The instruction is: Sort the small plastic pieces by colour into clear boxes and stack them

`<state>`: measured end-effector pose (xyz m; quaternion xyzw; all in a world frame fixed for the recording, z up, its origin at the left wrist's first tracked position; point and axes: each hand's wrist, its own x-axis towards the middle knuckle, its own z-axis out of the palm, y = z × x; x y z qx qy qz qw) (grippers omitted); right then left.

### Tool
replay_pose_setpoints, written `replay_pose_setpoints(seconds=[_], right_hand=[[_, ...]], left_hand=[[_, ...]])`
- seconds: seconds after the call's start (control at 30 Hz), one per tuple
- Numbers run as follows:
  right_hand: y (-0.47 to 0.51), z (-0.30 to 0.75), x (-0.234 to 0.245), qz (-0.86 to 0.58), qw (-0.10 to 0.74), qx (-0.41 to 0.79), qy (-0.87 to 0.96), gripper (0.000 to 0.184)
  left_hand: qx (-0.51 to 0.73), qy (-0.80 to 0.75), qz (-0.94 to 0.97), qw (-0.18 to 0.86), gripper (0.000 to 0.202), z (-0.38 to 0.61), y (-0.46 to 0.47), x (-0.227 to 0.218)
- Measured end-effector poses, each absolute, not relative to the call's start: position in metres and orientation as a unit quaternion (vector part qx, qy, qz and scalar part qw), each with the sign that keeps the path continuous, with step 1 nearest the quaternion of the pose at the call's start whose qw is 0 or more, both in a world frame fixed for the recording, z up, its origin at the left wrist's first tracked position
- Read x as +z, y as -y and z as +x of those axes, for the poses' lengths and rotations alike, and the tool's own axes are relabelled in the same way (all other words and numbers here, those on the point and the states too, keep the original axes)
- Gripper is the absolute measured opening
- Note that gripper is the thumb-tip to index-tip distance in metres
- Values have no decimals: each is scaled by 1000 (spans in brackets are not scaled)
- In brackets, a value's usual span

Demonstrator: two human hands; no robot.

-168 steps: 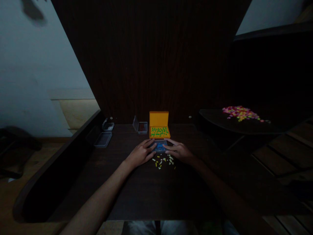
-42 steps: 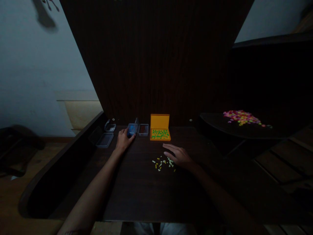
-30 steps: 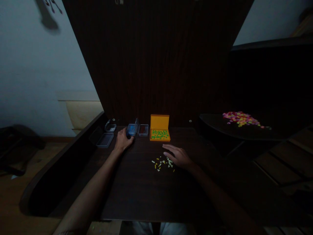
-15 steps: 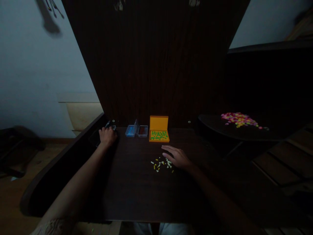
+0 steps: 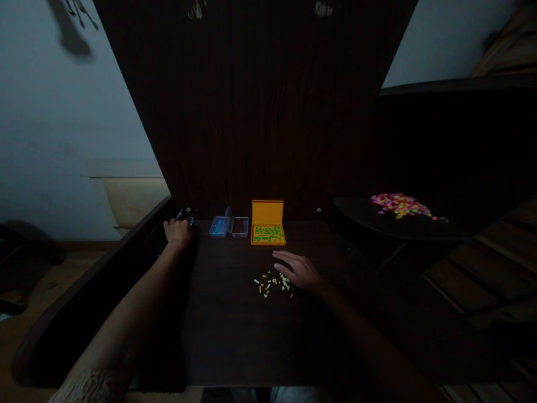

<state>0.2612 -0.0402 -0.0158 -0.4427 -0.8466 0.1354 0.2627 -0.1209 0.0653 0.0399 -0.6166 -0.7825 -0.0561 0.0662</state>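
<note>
Pieces (image 5: 275, 281) lie beside the unclenched right hand (image 5: 300, 270); grip unclear for the left hand (image 5: 178, 233).

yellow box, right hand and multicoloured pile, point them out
Yellow box (image 5: 267, 212), head view: inside of its raised lid.
Right hand (image 5: 300, 271), head view: back of the hand.
Multicoloured pile (image 5: 400, 206), head view: its middle.

Cream and yellow pieces (image 5: 275, 281) lie scattered well back from the front edge of the worktop (image 5: 235, 336); a clear box (image 5: 191, 221) (mostly hidden) sits near its far left corner.
</note>
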Motion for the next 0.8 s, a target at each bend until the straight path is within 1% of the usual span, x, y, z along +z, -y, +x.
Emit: replay_pose_setpoints(seconds=[0.1, 0.33, 0.6, 0.7, 0.8], right_hand=[[39, 261, -17, -442, 269, 141, 844, 38], [39, 261, -17, -441, 275, 145, 842, 38], [41, 260, -14, -444, 282, 160, 835, 39], [40, 260, -14, -437, 305, 177, 828, 38], [40, 260, -12, -430, 332, 199, 816, 37]], left_hand=[[-18, 781, -614, 113, 34, -118, -61, 42], [-79, 750, -638, 156, 37, -110, -46, 54], [-231, 690, -654, 205, 31, -83, -20, 79], [-294, 646, -680, 186, 27, -66, -10, 82], [-356, 579, -720, 144, 22, -45, 0, 80]])
